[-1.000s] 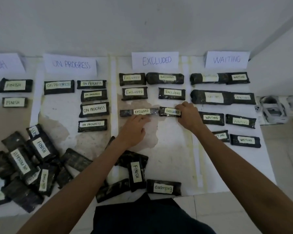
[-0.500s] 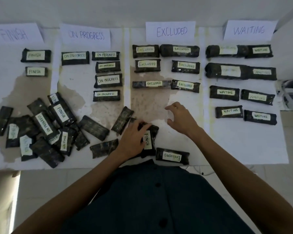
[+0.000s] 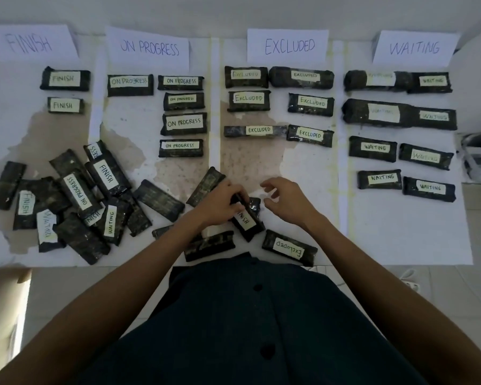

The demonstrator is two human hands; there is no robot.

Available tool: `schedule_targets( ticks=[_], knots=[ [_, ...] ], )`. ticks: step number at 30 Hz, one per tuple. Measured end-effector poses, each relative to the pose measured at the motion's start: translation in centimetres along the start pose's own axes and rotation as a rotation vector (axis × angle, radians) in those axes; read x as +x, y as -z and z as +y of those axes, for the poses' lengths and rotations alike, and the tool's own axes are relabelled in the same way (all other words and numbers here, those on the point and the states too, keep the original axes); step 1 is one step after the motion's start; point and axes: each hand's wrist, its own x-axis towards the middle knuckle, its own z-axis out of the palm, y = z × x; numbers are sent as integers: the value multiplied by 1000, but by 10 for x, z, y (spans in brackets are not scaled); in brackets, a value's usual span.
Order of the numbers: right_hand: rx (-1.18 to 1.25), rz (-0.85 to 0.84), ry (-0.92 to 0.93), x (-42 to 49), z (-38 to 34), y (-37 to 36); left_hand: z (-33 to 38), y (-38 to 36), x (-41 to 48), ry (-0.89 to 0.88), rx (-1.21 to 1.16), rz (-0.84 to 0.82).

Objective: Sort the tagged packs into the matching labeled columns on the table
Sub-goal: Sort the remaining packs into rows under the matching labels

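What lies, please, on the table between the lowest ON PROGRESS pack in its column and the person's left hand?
In the head view, one untagged dark pack lies tilted between the lowest ON PROGRESS pack and the left hand, its near end under the fingers.

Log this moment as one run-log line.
left hand: gripping dark wrapped FINISH-tagged pack | right hand: open, empty | phase: pickup

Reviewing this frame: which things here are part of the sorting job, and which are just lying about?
Job:
- left hand gripping FINISH pack
- right hand, open, empty
- unsorted heap
- loose EXCLUDED pack
- column signs, e.g. FINISH sign
- sorted rows, e.g. WAITING pack

Lying about:
- white object beside the table, unclear
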Motion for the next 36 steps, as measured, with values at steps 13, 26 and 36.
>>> schedule_targets(
  ticks=[13,26,36],
  knots=[
    [-137,-51,271,14,-76,-31,-34,56,-53,176,-352,197],
    [-179,-30,421,76,-204,-77,-129,152,-117,-38,467,375],
    [-142,-58,354,147,-296,-115,-236,259,-148,103,337,441]
  ],
)
